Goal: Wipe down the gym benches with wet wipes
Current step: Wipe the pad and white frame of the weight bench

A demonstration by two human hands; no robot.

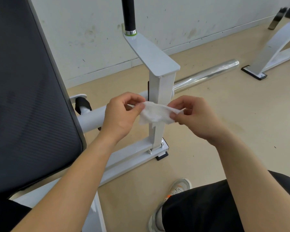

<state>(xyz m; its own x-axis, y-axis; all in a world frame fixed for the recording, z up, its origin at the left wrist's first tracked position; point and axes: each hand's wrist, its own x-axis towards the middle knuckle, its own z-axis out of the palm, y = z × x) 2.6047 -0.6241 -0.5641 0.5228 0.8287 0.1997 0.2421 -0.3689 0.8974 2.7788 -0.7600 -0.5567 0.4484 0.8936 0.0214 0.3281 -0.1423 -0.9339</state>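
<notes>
Overhead, both hands stretch a wet wipe (pixel 155 113) above beige floor (pixel 224 131).

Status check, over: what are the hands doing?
Left hand and right hand pinching wet wipe, spread between them. Bench pad at left, no hand on it. White upright behind wipe.

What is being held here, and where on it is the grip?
A white wet wipe, pinched at its two ends: left hand on one, right hand on the other.
</notes>
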